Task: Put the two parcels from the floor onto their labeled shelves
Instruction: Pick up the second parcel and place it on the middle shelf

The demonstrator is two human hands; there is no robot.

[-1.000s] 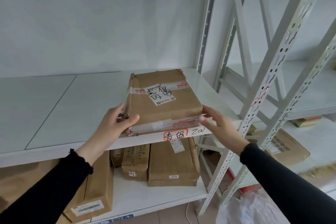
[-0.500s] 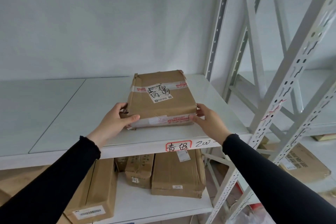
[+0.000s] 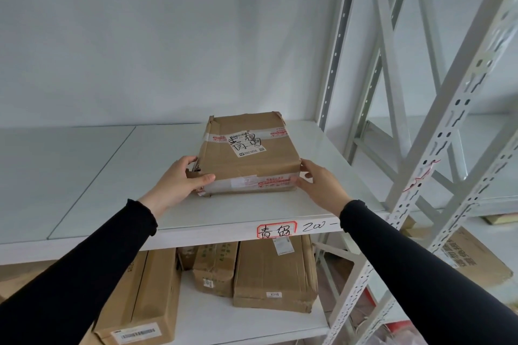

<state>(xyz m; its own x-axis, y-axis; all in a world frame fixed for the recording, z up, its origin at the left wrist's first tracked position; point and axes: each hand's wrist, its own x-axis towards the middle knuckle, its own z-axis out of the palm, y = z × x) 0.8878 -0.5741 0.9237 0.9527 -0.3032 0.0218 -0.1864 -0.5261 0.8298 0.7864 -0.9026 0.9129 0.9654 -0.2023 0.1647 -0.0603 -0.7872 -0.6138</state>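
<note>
**Operator:** Report the location of the parcel.

**Inspector:** The parcel lies flat on the upper shelf, well in from the front edge and toward the right end of the bay. Its handwritten label faces up. On the front lip below it, a red-outlined shelf label carries characters that appear to match those on the parcel. Judgement: this is the assigned shelf.

**Operator:** Report the state of both hands.

**Inspector:** The left hand is curled around the near-left corner, thumb along the front face and fingers on the left side. The right hand is open and relaxed, fingertips touching the near-right corner, with no wrap around it. Neither hand lifts the load; the shelf carries it.

**Operator:** Why that hold?

**Inspector:** Contact at the 2 near corners allows the parcel to be pushed and squared without tipping. Label-up placement keeps it readable.

**Operator:** Status of the task?

**Inspector:** Judgement: parcel 1 of 2 is seated and ready for release. Whether the other is placed cannot be told. Other boxes occupy the lower shelf.
</note>
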